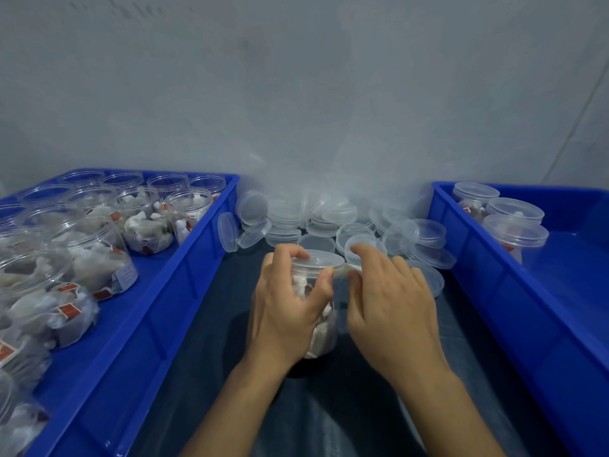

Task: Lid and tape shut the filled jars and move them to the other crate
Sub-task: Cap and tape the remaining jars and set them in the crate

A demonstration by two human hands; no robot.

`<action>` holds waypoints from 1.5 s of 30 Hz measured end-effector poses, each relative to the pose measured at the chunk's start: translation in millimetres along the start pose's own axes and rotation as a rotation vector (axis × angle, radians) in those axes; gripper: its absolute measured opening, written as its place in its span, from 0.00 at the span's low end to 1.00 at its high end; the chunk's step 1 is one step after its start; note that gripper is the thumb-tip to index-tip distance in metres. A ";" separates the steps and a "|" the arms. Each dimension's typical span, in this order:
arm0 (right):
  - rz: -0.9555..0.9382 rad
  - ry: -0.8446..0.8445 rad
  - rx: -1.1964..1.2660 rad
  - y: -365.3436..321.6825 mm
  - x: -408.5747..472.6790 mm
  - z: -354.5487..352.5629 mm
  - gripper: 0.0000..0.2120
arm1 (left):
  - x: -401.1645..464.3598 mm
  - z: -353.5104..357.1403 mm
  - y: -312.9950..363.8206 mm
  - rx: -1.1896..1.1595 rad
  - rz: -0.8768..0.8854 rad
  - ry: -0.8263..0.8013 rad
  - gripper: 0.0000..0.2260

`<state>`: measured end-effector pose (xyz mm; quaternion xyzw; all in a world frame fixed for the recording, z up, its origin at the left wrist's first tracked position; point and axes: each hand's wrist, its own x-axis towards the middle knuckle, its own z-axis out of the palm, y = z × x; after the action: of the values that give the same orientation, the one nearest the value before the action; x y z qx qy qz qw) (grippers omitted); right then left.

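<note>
I am seeing the left hand (283, 311) wrapping its fingers around a clear filled jar (321, 321) that is standing on the dark desk (204, 357) between 2 blue crates. Its thumb and index finger are clamping near the jar's top, where a clear lid (321, 257) is sitting on the mouth. The right hand (392, 311) is sitting just beside the jar on its right, its fingers curling in to pinch what looks like a strip of clear tape (342, 268) running to the lid's edge; the strip is too faint for me to be sure.

The left crate (158, 318) is holding many open jars (99, 258) stuffed with white packets and red tags. The right crate (494, 291) is holding 3 lidded jars (514, 222) in its far corner. A pile of loose lids (329, 219) is lying on the desk behind the hands, against the grey wall (296, 94).
</note>
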<state>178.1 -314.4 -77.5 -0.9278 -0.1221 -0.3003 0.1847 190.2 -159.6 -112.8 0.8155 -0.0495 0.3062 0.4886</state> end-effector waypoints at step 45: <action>0.028 -0.212 0.117 15.7 4.8 -4.8 0.18 | 3.7 -10.2 1.2 -0.522 -0.287 -0.155 0.20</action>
<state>184.8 -330.0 -75.3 -0.9436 -0.1454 -0.1900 0.2287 188.1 -151.0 -106.5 0.6820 -0.0477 0.1478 0.7146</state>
